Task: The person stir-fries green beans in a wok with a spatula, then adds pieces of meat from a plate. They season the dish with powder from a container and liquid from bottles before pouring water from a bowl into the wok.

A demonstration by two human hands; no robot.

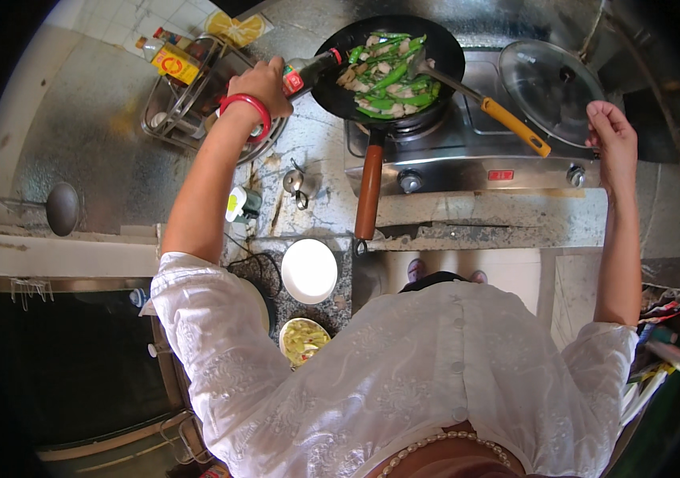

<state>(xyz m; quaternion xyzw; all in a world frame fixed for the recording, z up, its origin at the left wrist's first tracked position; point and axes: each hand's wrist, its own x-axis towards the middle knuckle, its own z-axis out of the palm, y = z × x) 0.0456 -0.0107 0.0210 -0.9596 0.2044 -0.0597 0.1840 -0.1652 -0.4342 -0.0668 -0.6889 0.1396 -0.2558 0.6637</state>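
Note:
My left hand point(262, 86), with a red bangle at the wrist, grips a dark glass bottle point(310, 71) with a coloured label. The bottle is tilted, and its red-ringed mouth is at the left rim of a black wok point(331, 98). Green peppers and pale meat pieces point(391, 77) lie inside the wok. A metal spatula point(513, 125) with a yellow handle rests in it, its handle extending to the right over the stove. Near a glass lid point(546, 89), my right hand point(614, 131) is raised with curled fingers; whether they hold something small is unclear.
The wok sits on a steel gas stove point(477, 164), its brown handle point(368, 191) pointing towards me. A bottle rack point(154, 113) stands at left. Nearer are a small metal pot point(295, 181), a white plate point(309, 272) and a bowl of food point(303, 340). A ladle point(62, 209) hangs far left.

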